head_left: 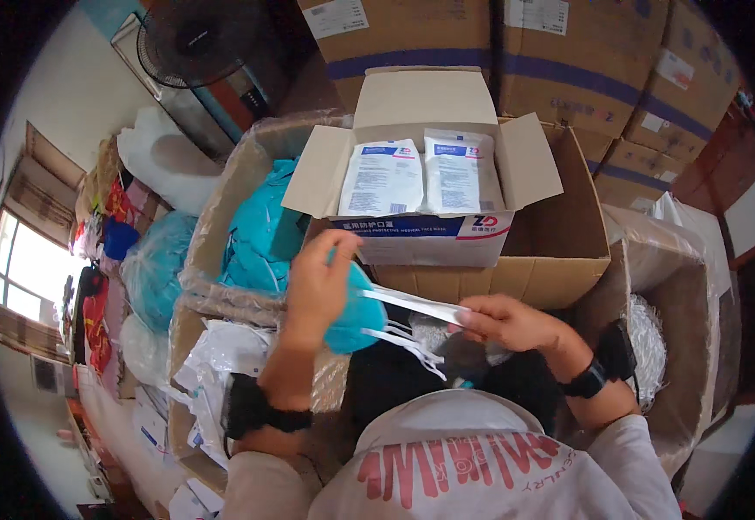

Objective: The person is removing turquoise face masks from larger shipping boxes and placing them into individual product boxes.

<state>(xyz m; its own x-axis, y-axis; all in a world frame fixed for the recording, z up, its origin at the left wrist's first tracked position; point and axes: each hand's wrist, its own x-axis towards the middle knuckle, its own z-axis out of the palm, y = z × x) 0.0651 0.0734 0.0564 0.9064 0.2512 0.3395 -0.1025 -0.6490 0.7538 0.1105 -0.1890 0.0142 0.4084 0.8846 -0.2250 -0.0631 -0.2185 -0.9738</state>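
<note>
A teal face mask (351,321) hangs from my left hand (317,282), whose fingers are closed on its upper edge. My right hand (509,321) pinches white elastic straps (412,302), drawn out sideways from the mask. More white strap ends (412,347) dangle loose below it. Just beyond my hands stands an open white carton (429,251) with its flaps spread. Two sealed white packets (382,178) with blue print stand upright inside it.
The white carton rests on a larger brown box (559,269). Left of it, a plastic-lined box holds teal masks (260,221); nearer is a box of white packaging (230,355). At right, a lined box holds white strands (646,347). Stacked brown cartons (585,52) rise behind.
</note>
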